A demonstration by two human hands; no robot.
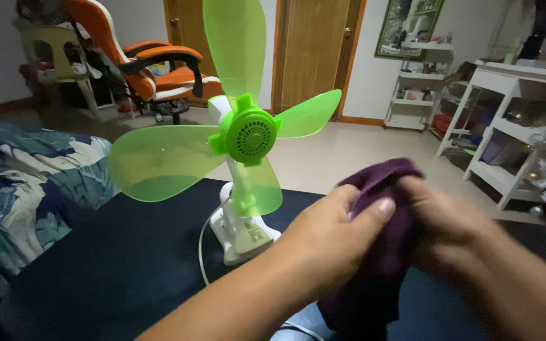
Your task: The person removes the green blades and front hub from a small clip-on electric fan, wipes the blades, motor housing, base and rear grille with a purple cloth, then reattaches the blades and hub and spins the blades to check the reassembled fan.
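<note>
Single head cam, looks fwd-down, close over hands (pixel 374 233).

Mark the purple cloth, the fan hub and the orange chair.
purple cloth (pixel 383 252), head view, on its hanging middle fold.
fan hub (pixel 251 136), head view, on the round green grille.
orange chair (pixel 178 79), head view, on its seat cushion.

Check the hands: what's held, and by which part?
Both hands hold a dark purple cloth. The left hand and right hand bunch its upper part, left thumb on top; the rest hangs below.
</note>
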